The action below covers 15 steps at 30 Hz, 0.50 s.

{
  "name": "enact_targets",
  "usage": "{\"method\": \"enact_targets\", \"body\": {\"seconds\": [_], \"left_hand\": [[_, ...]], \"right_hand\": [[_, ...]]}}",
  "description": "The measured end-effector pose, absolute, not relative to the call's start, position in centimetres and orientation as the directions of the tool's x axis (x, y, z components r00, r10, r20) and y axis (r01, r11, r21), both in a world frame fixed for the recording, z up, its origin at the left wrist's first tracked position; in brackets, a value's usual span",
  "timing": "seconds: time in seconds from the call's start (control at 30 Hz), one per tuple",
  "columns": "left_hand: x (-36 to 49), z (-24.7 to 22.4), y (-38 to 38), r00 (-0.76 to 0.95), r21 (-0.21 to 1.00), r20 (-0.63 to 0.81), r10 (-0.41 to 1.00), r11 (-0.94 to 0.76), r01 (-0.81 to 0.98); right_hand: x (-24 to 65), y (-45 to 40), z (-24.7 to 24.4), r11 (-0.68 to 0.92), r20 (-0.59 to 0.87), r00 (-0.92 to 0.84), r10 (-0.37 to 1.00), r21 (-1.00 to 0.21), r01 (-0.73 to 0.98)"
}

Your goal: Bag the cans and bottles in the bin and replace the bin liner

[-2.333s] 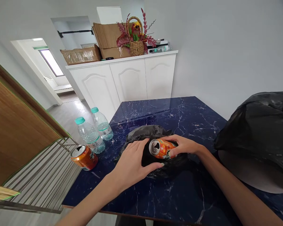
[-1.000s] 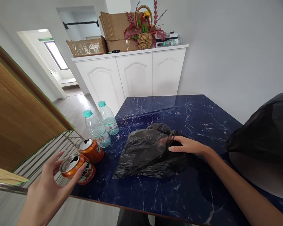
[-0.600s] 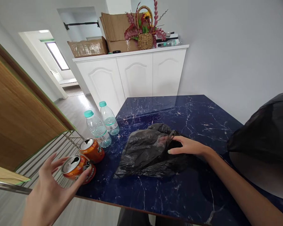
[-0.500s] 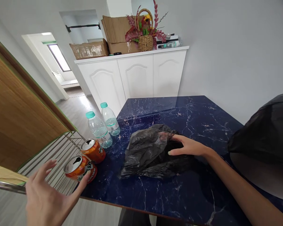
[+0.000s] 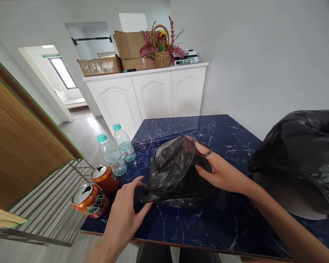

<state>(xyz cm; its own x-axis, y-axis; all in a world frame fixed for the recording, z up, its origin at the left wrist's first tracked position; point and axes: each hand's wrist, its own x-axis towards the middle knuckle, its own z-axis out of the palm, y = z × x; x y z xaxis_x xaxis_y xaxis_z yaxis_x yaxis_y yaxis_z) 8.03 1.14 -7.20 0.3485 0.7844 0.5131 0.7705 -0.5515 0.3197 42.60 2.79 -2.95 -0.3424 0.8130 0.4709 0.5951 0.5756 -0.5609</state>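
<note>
A crumpled black plastic bag (image 5: 172, 171) lies on the dark blue marbled table (image 5: 164, 226), its mouth facing right. My right hand (image 5: 208, 164) reaches into that mouth, its fingers stretched under the thin plastic and lifting the upper layer. The right thumb stays visible and apart from the fingers, whose tips are partly veiled. At the bag's left corner is my left hand (image 5: 128, 204), thumb and fingers spread on either side of the plastic. Whether it touches the bag I cannot tell. Left of it stand two opened orange soda cans (image 5: 95, 204), (image 5: 108, 179).
Two water bottles (image 5: 113, 157), (image 5: 124, 144) with teal caps stand behind the cans at the table's left edge. A larger black bag (image 5: 304, 153) bulges at the right. Left of the table is a metal rack (image 5: 55, 197). A white cabinet (image 5: 156, 95) stands beyond.
My left hand has moved right, from beside the cans to the bag's left corner. My right hand has raised the bag's upper layer slightly. The view has shifted a little.
</note>
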Motion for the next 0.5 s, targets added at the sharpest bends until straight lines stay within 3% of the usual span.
{"method": "enact_targets", "body": {"seconds": [0.13,0.23,0.5], "left_hand": [[8.9,-4.7,1.5,0.309,0.539,0.418,0.854,-0.507,0.672],[8.8,-2.3,0.5,0.176,0.665,0.455,0.873,-0.465,0.584],[5.9,-1.3,-2.9,0.119,0.556,0.580,0.806,-0.498,0.666]], "right_hand": [[42.5,1.6,-2.0,0.554,0.551,-0.257,0.794,-0.482,0.679],[42.5,1.0,-1.6,0.531,0.649,-0.182,0.738,-0.394,0.750],[40.5,-2.0,-0.2,0.523,0.788,-0.155,0.596,-0.234,0.820]]}}
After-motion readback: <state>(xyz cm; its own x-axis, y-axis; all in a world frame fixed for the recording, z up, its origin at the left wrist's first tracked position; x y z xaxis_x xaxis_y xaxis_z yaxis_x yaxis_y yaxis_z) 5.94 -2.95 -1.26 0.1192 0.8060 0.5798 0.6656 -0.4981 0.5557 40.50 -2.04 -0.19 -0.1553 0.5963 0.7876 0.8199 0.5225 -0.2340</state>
